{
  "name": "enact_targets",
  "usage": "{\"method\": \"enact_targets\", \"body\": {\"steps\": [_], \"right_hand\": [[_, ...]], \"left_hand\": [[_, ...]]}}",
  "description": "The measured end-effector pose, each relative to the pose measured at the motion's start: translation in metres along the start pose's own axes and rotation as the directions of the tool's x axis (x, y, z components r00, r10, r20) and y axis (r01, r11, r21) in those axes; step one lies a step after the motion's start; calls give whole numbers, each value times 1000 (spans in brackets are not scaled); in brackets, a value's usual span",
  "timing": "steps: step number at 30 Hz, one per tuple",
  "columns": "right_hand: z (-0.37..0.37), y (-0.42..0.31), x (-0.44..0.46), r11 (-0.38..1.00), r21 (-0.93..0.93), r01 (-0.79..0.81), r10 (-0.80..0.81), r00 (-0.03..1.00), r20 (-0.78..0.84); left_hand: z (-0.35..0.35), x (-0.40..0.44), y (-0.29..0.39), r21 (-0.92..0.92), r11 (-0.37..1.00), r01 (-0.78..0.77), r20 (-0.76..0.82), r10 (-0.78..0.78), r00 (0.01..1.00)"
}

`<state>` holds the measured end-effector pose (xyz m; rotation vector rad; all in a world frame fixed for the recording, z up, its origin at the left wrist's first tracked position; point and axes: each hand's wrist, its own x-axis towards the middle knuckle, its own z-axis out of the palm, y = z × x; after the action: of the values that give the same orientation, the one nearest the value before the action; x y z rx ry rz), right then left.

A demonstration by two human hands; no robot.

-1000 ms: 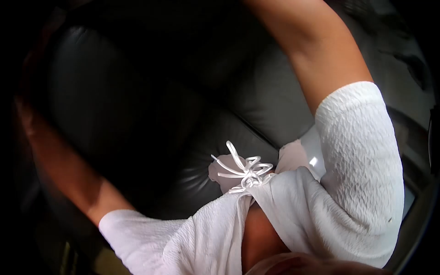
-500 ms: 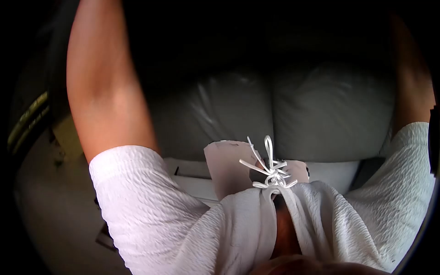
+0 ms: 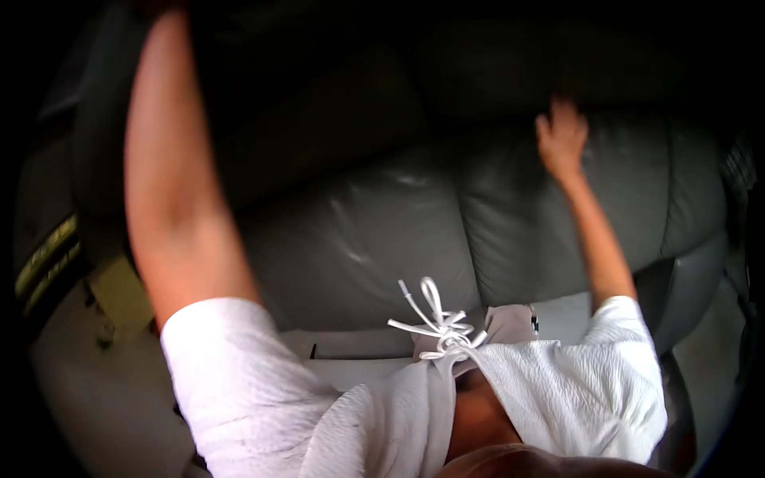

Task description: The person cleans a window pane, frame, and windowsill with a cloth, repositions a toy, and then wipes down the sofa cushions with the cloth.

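Note:
My right hand (image 3: 564,139) reaches over the grey leather sofa (image 3: 398,239), close to the right seat cushion near the backrest. Its fingers are stretched out, the thumb stands apart, and nothing shows in it. Whether the palm touches the leather I cannot tell. My left arm is raised along the left side; only a dark bit of my left hand (image 3: 163,6) shows at the top edge, its fingers hidden in shadow.
A white shirt with tied laces (image 3: 450,331) covers my chest. Below the sofa's front is a pale panel (image 3: 362,368). A yellowish box-like thing (image 3: 119,295) stands on the floor at left. The top of the view is very dark.
My right hand has come into view from the right and now extends over the sofa. The view has shifted, showing more of the sofa. My left arm stays raised.

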<state>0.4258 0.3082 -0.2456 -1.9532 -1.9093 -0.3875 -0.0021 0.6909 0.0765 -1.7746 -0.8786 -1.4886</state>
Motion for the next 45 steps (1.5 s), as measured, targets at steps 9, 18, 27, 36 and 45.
{"method": "enact_targets", "body": {"steps": [9,18,27,36,45], "right_hand": [[54,-27,-181,910,-332,-246,373,837,400],[52,-24,-182,920,-294,-261,347,889,298],[80,-12,-197,919,-350,-182,284,921,267],[101,4,-205,971,-81,-224,228,973,46],[103,14,-204,976,-25,-215,216,976,41]], "left_hand": [[-49,-15,58,22,997,73,349,-76,934],[-180,-143,175,-368,920,137,607,126,785],[-502,-391,334,113,-865,489,688,-287,-666],[-509,-370,303,186,-888,421,849,-70,-524],[-637,-319,323,962,116,249,268,-208,-941]]}}
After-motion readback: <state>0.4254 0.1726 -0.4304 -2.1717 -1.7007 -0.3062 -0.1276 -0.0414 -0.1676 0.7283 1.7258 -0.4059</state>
